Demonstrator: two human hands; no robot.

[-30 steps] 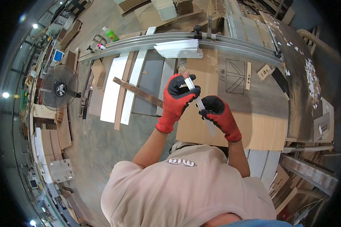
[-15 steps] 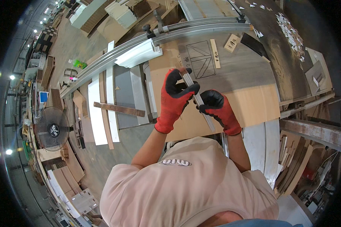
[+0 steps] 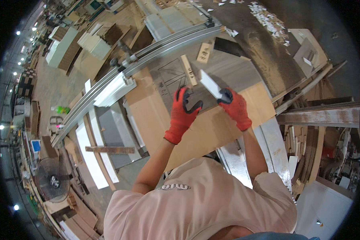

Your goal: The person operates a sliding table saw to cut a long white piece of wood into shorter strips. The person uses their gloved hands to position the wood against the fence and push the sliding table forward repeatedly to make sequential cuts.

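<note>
Small white strip (image 3: 210,84), pinched at its near end by the right hand (image 3: 237,109), far end raised and angled up-left over the grey panel (image 3: 232,76). Right hand clamped on the strip, red glove with dark fingertips. Left hand (image 3: 184,114), just left of the right, fingers curled but apart from the strip, holding nothing visible, hovering above the brown board (image 3: 212,128) on the worktop. Beyond the hands, a wooden offcut (image 3: 188,70) lying on the grey panel, and farther out a long aluminium rail (image 3: 148,60) crossing the worktop. Left of the left hand, white boards (image 3: 88,156) leaning toward the floor; standing fan (image 3: 52,184) lower left.

Progress, as judged: strip lifted clear and in one-handed grip; not yet set down or fitted anywhere; placement or trimming presumably outstanding.
</note>
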